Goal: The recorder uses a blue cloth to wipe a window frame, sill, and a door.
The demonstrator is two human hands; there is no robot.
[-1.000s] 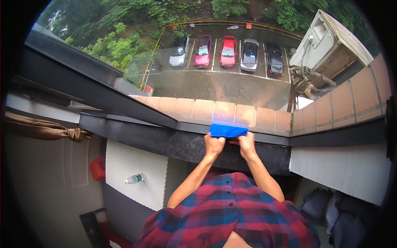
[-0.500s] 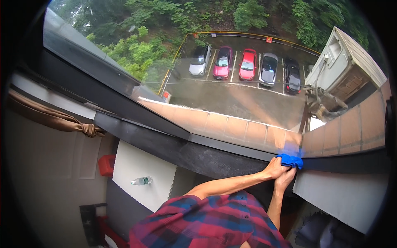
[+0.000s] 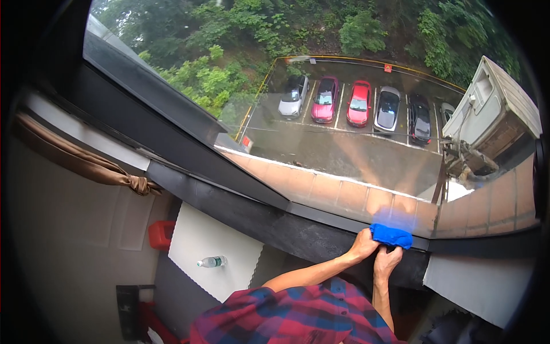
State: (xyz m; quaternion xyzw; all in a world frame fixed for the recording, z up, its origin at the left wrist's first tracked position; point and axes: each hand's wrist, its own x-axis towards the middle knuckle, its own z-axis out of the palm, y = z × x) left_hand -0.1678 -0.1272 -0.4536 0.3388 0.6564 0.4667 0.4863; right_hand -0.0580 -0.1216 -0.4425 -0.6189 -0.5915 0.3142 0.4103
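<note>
A bright blue cloth (image 3: 392, 235) is gripped between my two hands at the lower edge of the window, close to the glass. My left hand (image 3: 363, 245) closes on the cloth's left end. Its right part is pinched by my right hand (image 3: 388, 261), thumb up, from below. The window glass (image 3: 321, 166) shows a faint blue reflection of the cloth and of my arms. Under the cloth runs the dark window frame (image 3: 329, 222).
A black sill (image 3: 229, 200) runs along the window. At left, a clear bottle (image 3: 212, 262) lies on a white table (image 3: 192, 235) beside a red container (image 3: 161, 235). A knotted brown curtain (image 3: 86, 160) hangs farther left. Parked cars and an outdoor white unit (image 3: 487, 97) show outside.
Both hands have moved left along the frame with the cloth, away from the window's right corner. The cloth now looks wider between them. The whole view has shifted slightly.
</note>
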